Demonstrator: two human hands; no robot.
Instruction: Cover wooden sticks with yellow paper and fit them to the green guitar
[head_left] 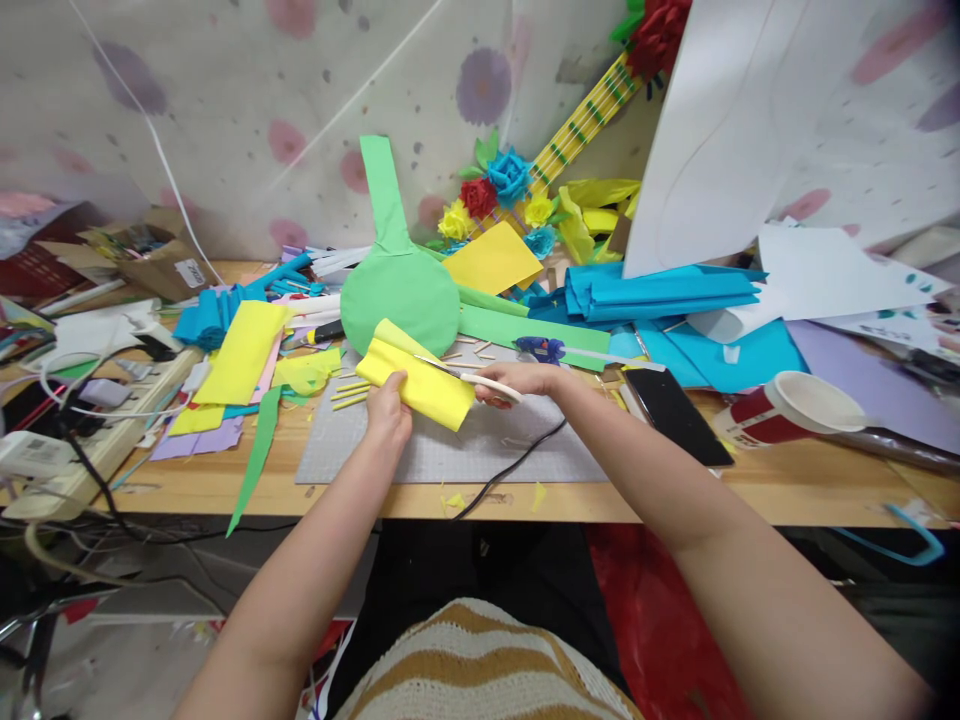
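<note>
My left hand (390, 412) grips a folded sheet of yellow crepe paper (439, 395) by its lower left side, above the grey cutting mat (345, 460). In my right hand (517, 383) is a pair of scissors (495, 386) with white handles. Their blades point left and lie across the yellow paper, with one blade showing on top of it. Right behind the paper stands a round green paper shape (401, 300) with a long neck. Several thin yellow sticks (349, 392) lie left of my left hand, partly beneath the paper.
A blue glue gun (540, 348) lies behind my right hand, and a black cord (517, 462) runs over the mat. To the right are a black phone (675, 415) and a paper cup (787, 408). A power strip (131, 420) and yellow crepe paper (244, 350) are left.
</note>
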